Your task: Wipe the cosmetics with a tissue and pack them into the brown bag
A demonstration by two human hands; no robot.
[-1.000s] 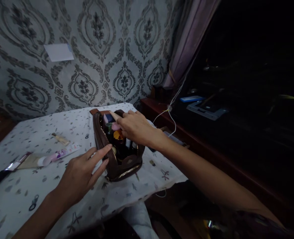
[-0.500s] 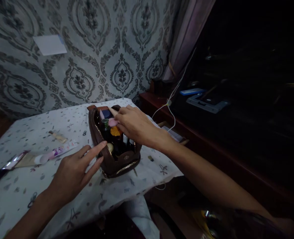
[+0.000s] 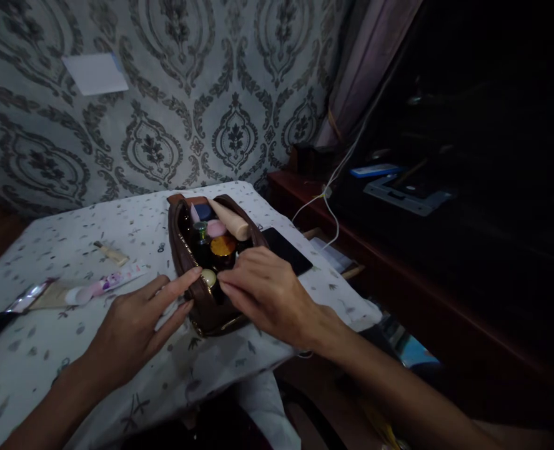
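Note:
A brown zip bag (image 3: 179, 244) stands open on the table, packed with cosmetics. Inside are a beige tube (image 3: 230, 220), a jar with an amber lid (image 3: 223, 245), a pink item (image 3: 216, 227), a green-capped bottle (image 3: 200, 231) and a round pale-lidded item (image 3: 208, 278). My left hand (image 3: 140, 315) rests its fingertips on the bag's left edge, holding the zipped rim between its fingers. Over the bag's near right part is my right hand (image 3: 270, 294), fingers pinched together beside the pale lid; what they hold, if anything, is hidden.
On the patterned tablecloth (image 3: 89, 240) lie a small tube (image 3: 111, 253), a pink-and-white tube (image 3: 117, 279) and a large brush (image 3: 28, 301) at the left. A dark flat device (image 3: 288, 251) lies right of the bag. White cables hang near the red-brown furniture (image 3: 300, 187).
My right hand has moved from the bag's far right side toward its near end. The beige tube and the dark device now show fully. My left hand has stayed at the edge.

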